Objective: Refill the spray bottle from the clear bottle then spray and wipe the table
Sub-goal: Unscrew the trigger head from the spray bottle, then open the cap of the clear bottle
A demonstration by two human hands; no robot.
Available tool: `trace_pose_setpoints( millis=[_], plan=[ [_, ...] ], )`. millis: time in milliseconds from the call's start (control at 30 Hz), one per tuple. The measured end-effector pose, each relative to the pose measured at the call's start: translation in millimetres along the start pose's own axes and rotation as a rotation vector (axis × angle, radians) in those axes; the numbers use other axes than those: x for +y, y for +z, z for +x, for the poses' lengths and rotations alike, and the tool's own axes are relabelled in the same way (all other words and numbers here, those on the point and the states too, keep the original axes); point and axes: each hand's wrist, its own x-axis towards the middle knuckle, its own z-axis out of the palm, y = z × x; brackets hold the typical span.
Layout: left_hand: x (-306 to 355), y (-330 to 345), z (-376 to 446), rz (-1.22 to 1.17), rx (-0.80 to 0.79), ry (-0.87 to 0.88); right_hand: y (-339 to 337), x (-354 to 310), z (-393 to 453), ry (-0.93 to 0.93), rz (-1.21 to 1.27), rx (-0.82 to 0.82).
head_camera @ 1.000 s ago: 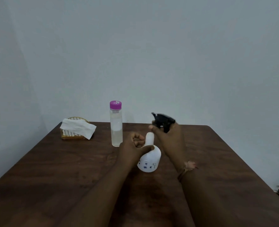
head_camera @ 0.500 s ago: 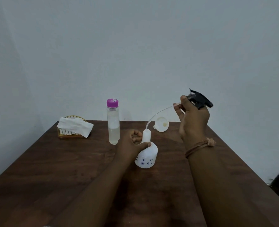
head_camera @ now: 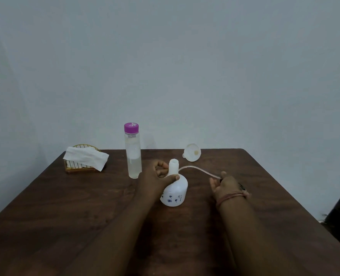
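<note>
The white spray bottle (head_camera: 175, 193) with small blue flowers stands uncapped mid-table. My left hand (head_camera: 157, 178) grips it around the neck and shoulder. My right hand (head_camera: 226, 186) holds the black spray head (head_camera: 242, 187) low over the table to the right, mostly hidden behind the hand. Its thin clear tube (head_camera: 199, 169) arcs back toward the bottle neck. The clear bottle (head_camera: 133, 151) with a purple cap stands upright just left of my left hand, partly filled.
A small white funnel (head_camera: 193, 152) lies on its side near the far edge of the dark wooden table (head_camera: 65, 206). A gold wire holder (head_camera: 79, 166) with a white tissue (head_camera: 85, 157) sits at the far left. A grey wall rises behind.
My right hand pulled the spray head and its tube out of the bottle, swung it up to the right, then lowered it to the table. My left hand stayed on the bottle.
</note>
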Motion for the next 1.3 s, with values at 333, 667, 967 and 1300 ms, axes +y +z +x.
trace_pose_setpoints(
  millis=[333, 667, 967, 1300],
  plan=[
    [4.3, 5.5, 0.2, 0.041, -0.009, 0.013, 5.3, -2.0, -38.7, -0.193, -1.146, 0.091],
    [13.9, 11.1, -7.2, 0.031, -0.016, 0.029, 12.7, -3.1, -45.8, 0.041, -0.785, -0.185],
    [13.9, -8.3, -1.1, -0.039, 0.025, 0.152, 49.9, -7.2, -59.6, -0.34, -1.457, -0.328],
    [41.6, -62.6, 56.2, -0.088, 0.567, -0.134, 150.1, 60.6, -99.7, -1.069, -1.496, -0.8]
  ],
)
